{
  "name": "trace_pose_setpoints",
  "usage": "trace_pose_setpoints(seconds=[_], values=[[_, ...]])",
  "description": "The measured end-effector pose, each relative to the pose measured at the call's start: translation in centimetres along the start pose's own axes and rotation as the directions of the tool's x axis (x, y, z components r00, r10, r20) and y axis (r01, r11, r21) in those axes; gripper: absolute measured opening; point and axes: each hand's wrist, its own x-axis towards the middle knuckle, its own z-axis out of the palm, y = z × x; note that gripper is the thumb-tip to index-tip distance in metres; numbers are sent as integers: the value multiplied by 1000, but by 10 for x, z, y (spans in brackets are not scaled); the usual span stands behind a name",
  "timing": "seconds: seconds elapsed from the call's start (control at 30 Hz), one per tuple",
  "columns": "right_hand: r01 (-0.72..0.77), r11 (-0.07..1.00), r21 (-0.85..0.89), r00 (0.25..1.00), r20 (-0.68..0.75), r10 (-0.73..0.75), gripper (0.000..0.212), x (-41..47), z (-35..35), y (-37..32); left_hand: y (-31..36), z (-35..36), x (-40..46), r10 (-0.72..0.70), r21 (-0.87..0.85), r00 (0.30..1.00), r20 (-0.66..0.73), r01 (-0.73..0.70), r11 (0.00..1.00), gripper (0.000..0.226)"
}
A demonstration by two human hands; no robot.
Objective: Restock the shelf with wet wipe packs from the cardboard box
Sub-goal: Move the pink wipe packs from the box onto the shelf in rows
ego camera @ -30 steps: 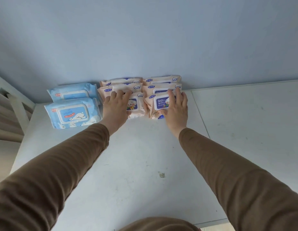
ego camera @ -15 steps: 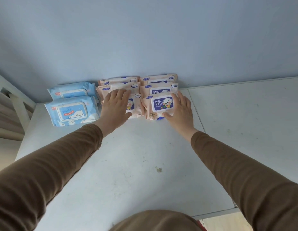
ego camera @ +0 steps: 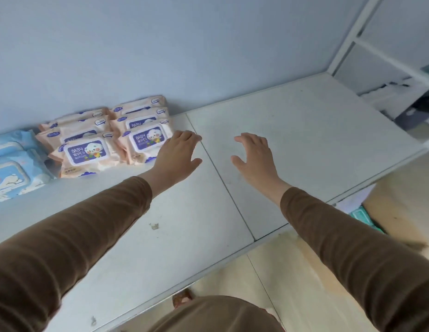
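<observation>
blue packs (ego camera: 9, 168) cropped left, cardboard box (ego camera: 400, 212) blurred

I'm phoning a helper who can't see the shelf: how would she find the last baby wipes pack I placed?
On the white shelf, against the blue wall, lie peach packs. It is the front one of the right-hand row, beside the left hand.

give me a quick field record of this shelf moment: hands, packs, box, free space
left hand: open, empty, beside the right peach stack
right hand: open, empty, above the bare shelf panel
peach baby wipes packs: two stacks side by side against the wall
blue wipes packs: left of the peach ones, cut by the frame edge
shelf: white, bare to the right of the packs
cardboard box: lower right, below shelf level, a teal pack at its edge
stage: both hands are off the packs
</observation>
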Motion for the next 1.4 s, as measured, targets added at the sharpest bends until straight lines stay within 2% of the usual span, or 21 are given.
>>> trace_pose_setpoints(seconds=[0.27, 0.4, 0.57, 0.7, 0.9, 1.03, 1.13, 1.4], values=[[-138, 989, -44, 987, -90, 134, 46, -121, -101, 168, 224, 64, 27, 232, -145, 972, 30, -225, 964, 55], [-195, 979, -59, 978, -81, 190, 44, -185, -147, 259, 337, 101, 28, 316, -205, 948, 33, -303, 931, 55], [-306, 951, -38, 952, -4, 307, 44, -241, -181, 362, 441, 151, 28, 328, -281, 940, 97, -290, 915, 52], [-453, 891, 26, 891, 58, 451, 44, -264, -191, 428, 492, 196, 35, 357, -287, 919, 169, -301, 910, 51], [-650, 754, 90, 754, 192, 628, 49, -284, -179, 522, 541, 282, 59, 314, -362, 876, 367, -177, 915, 54], [-770, 627, 119, 630, 291, 720, 48, -300, -161, 577, 570, 340, 58, 248, -358, 806, 537, -48, 932, 56], [-810, 579, 93, 566, 386, 729, 47, -304, -141, 619, 587, 382, 52, 176, -331, 749, 639, 61, 942, 60], [-776, 628, -49, 481, 598, 641, 44, -310, -65, 729, 624, 501, 30, -37, -162, 640, 767, 250, 954, 63]])
